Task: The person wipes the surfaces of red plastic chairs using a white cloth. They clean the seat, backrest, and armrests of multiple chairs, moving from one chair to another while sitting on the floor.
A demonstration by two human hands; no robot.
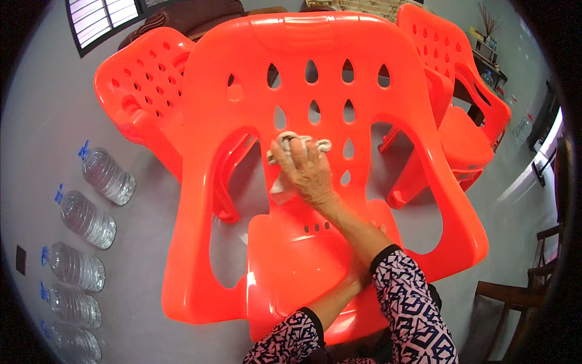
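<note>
Wiping now: the right hand [309, 173] is clamped on a white cloth [297, 148], flat against the orange chair [315, 48] backrest's middle. Left hand [357, 273] mostly hidden, grip unclear. Best to press firmly around the teardrop holes.

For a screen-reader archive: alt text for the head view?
A right hand presses a pale cloth against the backrest of an orange plastic chair; the left hand is mostly hidden. Water bottles lie on the floor to the left.

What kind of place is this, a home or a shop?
Probably a room in a home: orange plastic chairs on a grey floor, water bottles along the wall, a wooden chair and a shelf.
</note>
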